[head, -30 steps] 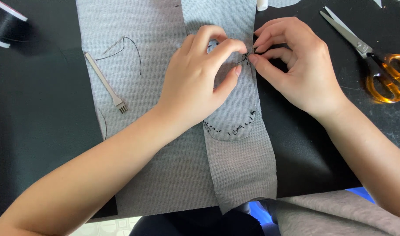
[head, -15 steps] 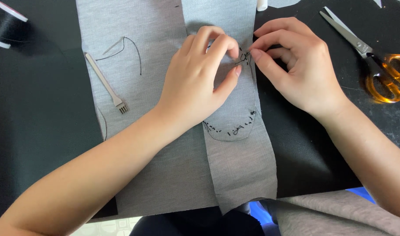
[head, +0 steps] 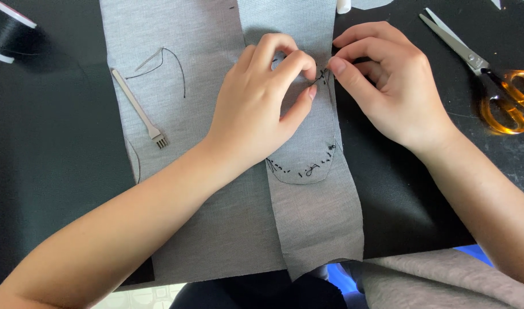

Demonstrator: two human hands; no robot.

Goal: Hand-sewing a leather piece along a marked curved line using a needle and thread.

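Note:
Grey fabric lies on a black table, with a narrower grey strip over it. A rounded grey patch with black stitches along its edge sits on the strip. My left hand rests on the patch, its thumb and forefinger pinching the patch's right edge. My right hand meets it there, thumb and forefinger pinched on black thread at the seam. A needle is not clear to see.
A metal pronged punch tool and a loose black thread lie on the fabric at left. Scissors with orange handles lie at top right. A black thread spool sits at top left.
My right hand's fingertips shifted slightly along the seam at the patch's edge. My left hand stayed in place on the patch.

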